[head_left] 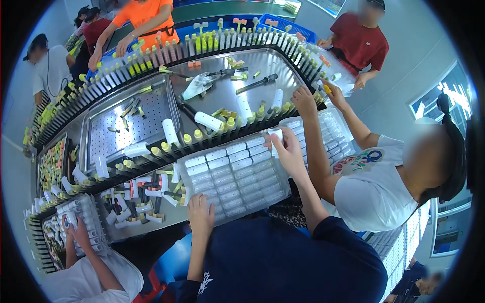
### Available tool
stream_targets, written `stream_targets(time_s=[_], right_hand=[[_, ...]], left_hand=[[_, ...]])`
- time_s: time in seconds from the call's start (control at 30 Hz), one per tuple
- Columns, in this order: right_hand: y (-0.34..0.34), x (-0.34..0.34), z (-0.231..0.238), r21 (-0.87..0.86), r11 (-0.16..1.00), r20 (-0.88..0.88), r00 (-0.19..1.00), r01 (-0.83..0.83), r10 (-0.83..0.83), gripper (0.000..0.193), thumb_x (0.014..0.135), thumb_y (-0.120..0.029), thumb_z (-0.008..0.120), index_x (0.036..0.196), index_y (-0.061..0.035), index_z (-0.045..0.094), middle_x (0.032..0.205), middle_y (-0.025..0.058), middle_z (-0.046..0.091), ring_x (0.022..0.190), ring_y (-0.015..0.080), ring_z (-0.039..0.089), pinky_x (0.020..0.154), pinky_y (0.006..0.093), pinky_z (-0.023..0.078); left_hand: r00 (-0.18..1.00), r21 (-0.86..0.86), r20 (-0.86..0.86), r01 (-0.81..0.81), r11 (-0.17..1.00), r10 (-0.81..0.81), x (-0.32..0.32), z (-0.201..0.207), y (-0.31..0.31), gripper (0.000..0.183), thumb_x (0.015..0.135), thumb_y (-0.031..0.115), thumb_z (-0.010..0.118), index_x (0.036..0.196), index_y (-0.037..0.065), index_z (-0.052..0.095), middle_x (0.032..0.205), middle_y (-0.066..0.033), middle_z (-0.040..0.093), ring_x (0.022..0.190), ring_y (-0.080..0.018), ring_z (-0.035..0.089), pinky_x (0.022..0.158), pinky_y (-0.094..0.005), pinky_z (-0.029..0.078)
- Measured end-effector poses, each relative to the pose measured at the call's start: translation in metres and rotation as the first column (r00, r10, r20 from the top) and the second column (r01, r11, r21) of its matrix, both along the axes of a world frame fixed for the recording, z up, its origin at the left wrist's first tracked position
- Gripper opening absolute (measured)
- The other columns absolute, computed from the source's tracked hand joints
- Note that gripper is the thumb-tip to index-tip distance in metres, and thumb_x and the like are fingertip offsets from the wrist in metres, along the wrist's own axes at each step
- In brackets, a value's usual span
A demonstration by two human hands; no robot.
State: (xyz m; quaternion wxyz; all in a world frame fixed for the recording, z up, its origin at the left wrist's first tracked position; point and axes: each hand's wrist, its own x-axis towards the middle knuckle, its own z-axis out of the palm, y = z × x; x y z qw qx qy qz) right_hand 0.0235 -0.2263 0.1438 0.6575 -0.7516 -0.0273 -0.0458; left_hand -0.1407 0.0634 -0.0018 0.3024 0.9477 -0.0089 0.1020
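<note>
In front of me lies a clear plastic tray (pixel 242 194) divided into rows of pockets. White rounded plastic casings (pixel 218 162) fill its far rows; the nearer pockets look unfilled. My right hand (pixel 290 154) is above the tray's far right part, fingers closed around a white plastic casing (pixel 275 134). At the tray's left edge, my left hand (pixel 201 212) lies with its fingers stretched over the rim, holding nothing. Left of the tray, a loose pile of white casings and yellow-tipped pieces (pixel 141 199) is spread on the metal table.
Beyond the tray runs a curved rack (pixel 202 139) of upright yellow-topped pieces. Inside it are metal trays (pixel 129 118), dark hand tools (pixel 257 83) and a white glove (pixel 196 86). A co-worker (pixel 379 177) reaches in close on my right; another (pixel 96 272) works at left.
</note>
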Motion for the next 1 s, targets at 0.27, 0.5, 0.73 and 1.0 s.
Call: stream_targets(time_s=[0.27, 0.5, 0.73, 1.0], right_hand=[[0.026, 0.000, -0.015, -0.106, 0.987, 0.011, 0.993, -0.119, 0.121, 0.040, 0.108, -0.027, 0.069, 0.135, 0.0013, 0.063, 0.091, 0.0044, 0.074, 0.080, 0.0063, 0.069, 0.065, 0.0241, 0.045], [0.025, -0.005, -0.006, -0.200, 0.965, -0.018, 0.985, -0.170, 0.170, 0.040, 0.105, -0.027, 0.072, 0.133, 0.0003, 0.064, 0.090, 0.0060, 0.074, 0.080, 0.0046, 0.066, 0.064, 0.0260, 0.043], [0.009, -0.011, 0.006, -0.184, 0.978, 0.001, 0.995, -0.102, 0.104, 0.033, 0.106, -0.023, 0.072, 0.129, -0.0005, 0.066, 0.093, 0.0059, 0.075, 0.083, 0.0084, 0.070, 0.070, 0.0245, 0.049], [-0.080, 0.054, 0.015, 0.133, 0.947, 0.134, 0.942, 0.292, -0.309, 0.023, 0.112, -0.020, 0.060, 0.119, 0.0022, 0.062, 0.104, 0.0103, 0.075, 0.089, 0.0132, 0.072, 0.075, 0.0272, 0.057]], left_hand=[[1.000, 0.057, -0.004, -0.003, 0.998, 0.004, -0.007, -0.004, -0.005, 0.038, 0.091, 0.013, 0.077, 0.125, -0.001, 0.066, 0.142, -0.0190, 0.058, 0.139, -0.0425, 0.051, 0.114, -0.0541, 0.043], [0.997, 0.076, -0.042, -0.063, 0.995, 0.066, -0.009, -0.005, -0.015, 0.037, 0.091, 0.013, 0.077, 0.123, -0.002, 0.067, 0.143, -0.0191, 0.056, 0.142, -0.0427, 0.048, 0.114, -0.0563, 0.043], [0.995, 0.158, -0.079, -0.041, 0.987, 0.055, 0.002, -0.002, -0.022, 0.033, 0.090, 0.014, 0.079, 0.117, -0.003, 0.068, 0.141, -0.0211, 0.053, 0.138, -0.0451, 0.049, 0.113, -0.0562, 0.043], [0.995, 0.144, -0.092, -0.017, 0.989, 0.031, 0.007, -0.002, -0.018, 0.035, 0.087, 0.015, 0.083, 0.113, -0.002, 0.068, 0.139, -0.0201, 0.053, 0.134, -0.0440, 0.051, 0.108, -0.0553, 0.046]])
